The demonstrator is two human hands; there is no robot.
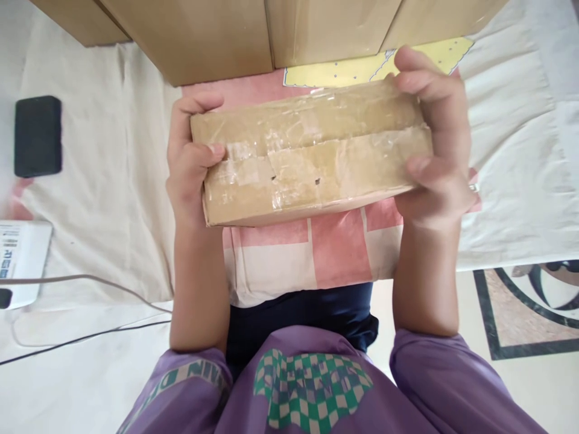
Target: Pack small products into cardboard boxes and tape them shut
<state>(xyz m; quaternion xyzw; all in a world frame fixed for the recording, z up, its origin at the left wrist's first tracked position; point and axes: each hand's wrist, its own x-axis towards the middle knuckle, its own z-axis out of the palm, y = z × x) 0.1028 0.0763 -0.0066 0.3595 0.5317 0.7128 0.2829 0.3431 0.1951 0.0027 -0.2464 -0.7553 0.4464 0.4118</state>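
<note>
In the head view, a cardboard box (312,147) is held over the middle of the near edge of a worktop (511,199) covered in cream cloth, above a pink-and-white patterned cloth (341,256). Its long taped face is turned up toward the camera, the right end set farther from the near edge than the left. The box seems raised, though its underside is hidden.

The left hand (190,160) is clamped round the left end, thumb pressed on the taped face and fingers behind. The right hand (436,135) grips the other end, thumb on the same face and fingers over the far edge; it is blurred, so how firmly each finger bears cannot be told.

Toward the far side stand large cartons (190,36), a yellow printed patch (335,73) before them. Near the left edge lie a black device (38,135) and, closer to the near left corner, a white device (27,256) with a cable (85,277) over it.

The slick tape (298,129) could let the box slip if either grip loosens, and uneven lifting could twist it loose. Squeezing hard might tear the face at its small hole (317,181). Swung far forward, it could knock the cartons.
</note>
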